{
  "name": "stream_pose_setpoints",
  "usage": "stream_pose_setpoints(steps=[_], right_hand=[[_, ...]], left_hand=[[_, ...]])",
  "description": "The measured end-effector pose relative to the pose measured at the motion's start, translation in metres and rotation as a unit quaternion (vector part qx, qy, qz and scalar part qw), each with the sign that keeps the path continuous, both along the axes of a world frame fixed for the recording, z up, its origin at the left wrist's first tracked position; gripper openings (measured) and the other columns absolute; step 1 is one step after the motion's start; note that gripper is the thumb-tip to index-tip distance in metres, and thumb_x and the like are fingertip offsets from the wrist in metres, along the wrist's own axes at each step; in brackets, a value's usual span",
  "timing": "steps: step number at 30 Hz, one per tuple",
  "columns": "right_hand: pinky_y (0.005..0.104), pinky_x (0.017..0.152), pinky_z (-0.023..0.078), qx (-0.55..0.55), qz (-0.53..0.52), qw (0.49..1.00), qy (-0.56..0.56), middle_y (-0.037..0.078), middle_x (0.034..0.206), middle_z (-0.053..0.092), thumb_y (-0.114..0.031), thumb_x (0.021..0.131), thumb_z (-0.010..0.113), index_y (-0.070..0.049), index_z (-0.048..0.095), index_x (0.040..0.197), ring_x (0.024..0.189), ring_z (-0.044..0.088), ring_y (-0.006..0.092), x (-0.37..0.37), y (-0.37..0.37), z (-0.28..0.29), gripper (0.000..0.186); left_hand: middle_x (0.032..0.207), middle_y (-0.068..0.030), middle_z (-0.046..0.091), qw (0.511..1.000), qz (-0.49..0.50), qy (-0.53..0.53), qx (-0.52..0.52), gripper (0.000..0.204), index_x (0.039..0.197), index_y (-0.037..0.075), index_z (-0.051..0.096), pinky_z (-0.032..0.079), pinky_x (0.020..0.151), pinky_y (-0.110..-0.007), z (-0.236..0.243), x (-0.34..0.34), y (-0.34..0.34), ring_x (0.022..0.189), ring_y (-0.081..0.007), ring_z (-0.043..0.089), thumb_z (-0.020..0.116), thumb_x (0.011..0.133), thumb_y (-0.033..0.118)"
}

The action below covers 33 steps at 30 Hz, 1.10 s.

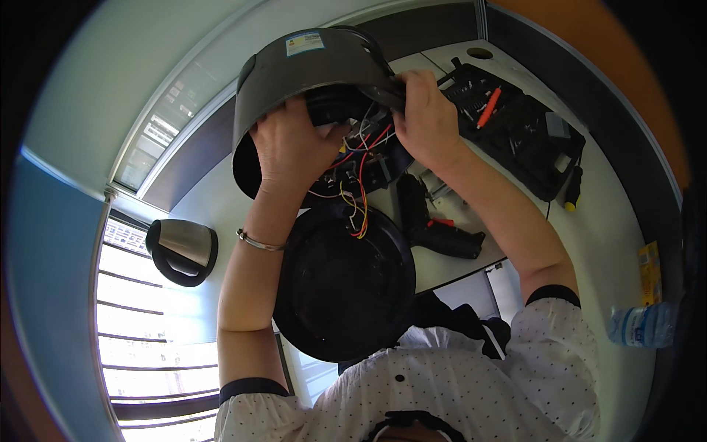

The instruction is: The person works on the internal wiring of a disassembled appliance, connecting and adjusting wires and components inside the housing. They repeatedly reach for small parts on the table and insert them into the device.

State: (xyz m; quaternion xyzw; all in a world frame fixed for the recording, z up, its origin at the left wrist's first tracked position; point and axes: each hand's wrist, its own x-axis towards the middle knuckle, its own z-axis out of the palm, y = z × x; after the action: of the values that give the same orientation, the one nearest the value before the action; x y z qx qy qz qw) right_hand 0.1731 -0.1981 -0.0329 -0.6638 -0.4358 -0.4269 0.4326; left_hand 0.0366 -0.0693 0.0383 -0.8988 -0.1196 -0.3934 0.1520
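Observation:
A dark grey, round appliance housing (309, 70) with a label on its side is tilted up in front of me. My left hand (294, 147) reaches in under its rim, fingers curled, their tips hidden inside; what they grip cannot be made out. On the right, my right hand (427, 121) grasps the housing's edge by a black projecting part. Red, yellow and white wires (361, 169) hang out of the opening, among dark inner parts. They run down towards a black round shell (346, 287) below, which lies close to my body.
A black cordless drill (442, 234) rests right of the shell. Behind my right arm lies an open tool case (515, 147) with a red screwdriver (489, 107); another screwdriver (574, 190) is beside it. A kettle (183, 252) stands left, a water bottle (642, 325) far right.

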Motion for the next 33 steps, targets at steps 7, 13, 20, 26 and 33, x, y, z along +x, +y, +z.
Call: stream_pose_setpoints(steps=[7,13,20,26,33], right_hand=[[0.0350,0.059,0.053,0.009,0.005,1.000,-0.007,0.014,0.101,0.052,0.000,0.062,0.071,-0.002,0.047,0.109,0.075,0.063,0.0303,0.001,-0.001,0.000,0.053],[0.0392,0.063,0.052,0.016,0.021,1.000,0.007,0.015,0.097,0.055,0.003,0.064,0.068,-0.002,0.047,0.108,0.078,0.061,0.0350,0.001,0.001,0.001,0.049],[0.0396,0.061,0.052,0.019,0.002,1.000,-0.001,0.015,0.094,0.056,0.001,0.066,0.068,-0.002,0.048,0.106,0.076,0.061,0.0345,0.002,0.004,0.001,0.045],[0.0397,0.060,0.052,0.027,0.002,1.000,-0.007,0.015,0.094,0.056,0.001,0.067,0.068,-0.002,0.049,0.106,0.073,0.061,0.0348,0.003,0.005,0.000,0.044],[0.0397,0.059,0.051,0.028,0.007,1.000,-0.011,0.015,0.094,0.055,-0.001,0.068,0.069,-0.003,0.049,0.105,0.074,0.062,0.0340,0.004,0.005,-0.001,0.042]], left_hand=[[0.109,-0.0215,0.059,0.996,-0.062,-0.063,0.016,0.080,0.120,0.001,0.053,0.048,0.085,-0.046,-0.008,0.000,0.010,0.099,-0.0404,0.058,0.085,0.057,0.040],[0.103,-0.0202,0.062,0.992,-0.096,-0.077,0.006,0.077,0.115,0.000,0.057,0.049,0.083,-0.044,-0.011,0.002,0.017,0.096,-0.0385,0.060,0.086,0.057,0.041],[0.106,-0.0230,0.061,0.999,-0.030,-0.041,0.013,0.084,0.122,-0.002,0.049,0.047,0.087,-0.046,-0.006,0.002,0.010,0.099,-0.0415,0.058,0.083,0.061,0.044],[0.109,-0.0250,0.060,0.999,-0.015,-0.038,0.016,0.090,0.127,-0.002,0.042,0.045,0.091,-0.047,-0.008,0.004,0.012,0.105,-0.0434,0.055,0.082,0.061,0.045],[0.106,-0.0205,0.062,0.996,-0.048,-0.073,0.002,0.085,0.119,0.000,0.052,0.049,0.085,-0.043,-0.010,0.005,0.015,0.097,-0.0390,0.060,0.086,0.055,0.045]])
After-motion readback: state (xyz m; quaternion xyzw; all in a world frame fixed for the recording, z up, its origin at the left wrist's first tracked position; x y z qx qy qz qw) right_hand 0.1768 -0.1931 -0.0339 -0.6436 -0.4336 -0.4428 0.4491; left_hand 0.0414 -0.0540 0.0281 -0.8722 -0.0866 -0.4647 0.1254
